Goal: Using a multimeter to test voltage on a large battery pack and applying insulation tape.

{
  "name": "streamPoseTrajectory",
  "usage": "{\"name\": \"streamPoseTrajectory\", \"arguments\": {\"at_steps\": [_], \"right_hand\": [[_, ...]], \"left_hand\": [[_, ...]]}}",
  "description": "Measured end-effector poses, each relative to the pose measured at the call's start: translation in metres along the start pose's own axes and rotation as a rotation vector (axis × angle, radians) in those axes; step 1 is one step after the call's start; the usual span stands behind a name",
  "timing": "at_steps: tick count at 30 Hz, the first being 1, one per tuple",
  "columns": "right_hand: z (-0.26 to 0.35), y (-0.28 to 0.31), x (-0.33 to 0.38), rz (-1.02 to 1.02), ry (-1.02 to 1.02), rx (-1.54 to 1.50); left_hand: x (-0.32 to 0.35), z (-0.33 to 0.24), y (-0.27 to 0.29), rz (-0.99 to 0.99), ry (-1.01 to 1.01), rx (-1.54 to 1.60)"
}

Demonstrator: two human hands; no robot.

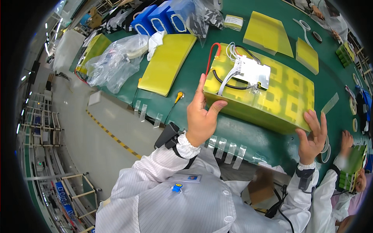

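A large battery pack (289, 87) wrapped in yellow sheets lies before me on the green table (178, 116). On its top sits a white circuit board (254, 72) with a bundle of thin white wires (231, 73), black cables and a looped red cable (210, 60). My left hand (202, 118) grips the pack's near left corner, thumb along the front side and fingers against the end. At the near right corner, my right hand (314, 138) presses its fingers and thumb to the pack. The pack's underside is hidden.
Yellow sheets (167, 64) and clear plastic bags (116, 64) lie to the left. Blue battery packs (159, 19) stand behind them. Tape strips (229, 151) hang along the near edge. Tape rolls (325, 149) lie at right, where a co-worker's hand (346, 141) rests close by.
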State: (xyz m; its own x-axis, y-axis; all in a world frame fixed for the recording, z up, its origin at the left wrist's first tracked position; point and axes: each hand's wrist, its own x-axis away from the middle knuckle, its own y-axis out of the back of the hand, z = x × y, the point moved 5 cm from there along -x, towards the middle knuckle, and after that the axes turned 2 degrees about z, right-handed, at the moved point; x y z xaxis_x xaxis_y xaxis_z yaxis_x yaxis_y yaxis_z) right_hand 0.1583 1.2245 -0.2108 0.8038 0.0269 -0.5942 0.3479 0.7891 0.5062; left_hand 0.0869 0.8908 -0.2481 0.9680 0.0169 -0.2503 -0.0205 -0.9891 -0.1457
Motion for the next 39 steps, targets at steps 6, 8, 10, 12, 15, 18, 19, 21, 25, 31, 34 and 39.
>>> {"name": "streamPoseTrajectory", "arguments": {"at_steps": [6, 8, 10, 12, 15, 18, 19, 21, 25, 31, 34, 39], "right_hand": [[-0.002, -0.003, 0.004, -0.001, -0.037, -0.025], [-0.003, -0.003, 0.004, 0.006, -0.037, -0.019], [-0.003, 0.002, 0.006, -0.028, -0.052, -0.066], [-0.001, 0.005, 0.006, -0.010, -0.053, 0.003], [0.020, 0.006, -0.009, 0.075, 0.062, 0.385], [0.020, -0.015, -0.013, -0.020, 0.034, 0.151], [0.008, -0.016, -0.005, -0.103, -0.027, -0.033], [0.003, -0.021, 0.003, -0.184, -0.082, -0.170], [0.004, -0.026, 0.012, -0.270, -0.120, -0.279], [0.007, -0.026, 0.011, -0.237, -0.121, -0.190], [0.013, -0.023, 0.010, -0.226, -0.122, -0.141], [0.014, -0.025, 0.009, -0.224, -0.080, -0.026]], "left_hand": [[0.003, 0.002, 0.004, -0.029, -0.115, -0.174], [0.003, 0.000, 0.003, -0.032, -0.140, -0.224], [0.003, 0.003, -0.002, 0.030, -0.083, -0.200], [0.000, 0.002, -0.002, 0.005, -0.132, -0.281], [0.001, 0.002, 0.002, -0.043, -0.117, -0.321], [0.003, -0.013, 0.006, -0.048, -0.060, -0.224], [0.001, -0.014, 0.003, -0.061, -0.076, -0.252], [-0.001, -0.015, -0.007, -0.045, -0.133, -0.202], [0.001, -0.015, -0.011, -0.016, -0.132, -0.220], [0.001, -0.018, -0.015, -0.063, -0.136, -0.236], [0.002, -0.015, -0.008, -0.047, -0.075, -0.233], [0.003, -0.009, -0.001, -0.040, -0.089, -0.209]]}}
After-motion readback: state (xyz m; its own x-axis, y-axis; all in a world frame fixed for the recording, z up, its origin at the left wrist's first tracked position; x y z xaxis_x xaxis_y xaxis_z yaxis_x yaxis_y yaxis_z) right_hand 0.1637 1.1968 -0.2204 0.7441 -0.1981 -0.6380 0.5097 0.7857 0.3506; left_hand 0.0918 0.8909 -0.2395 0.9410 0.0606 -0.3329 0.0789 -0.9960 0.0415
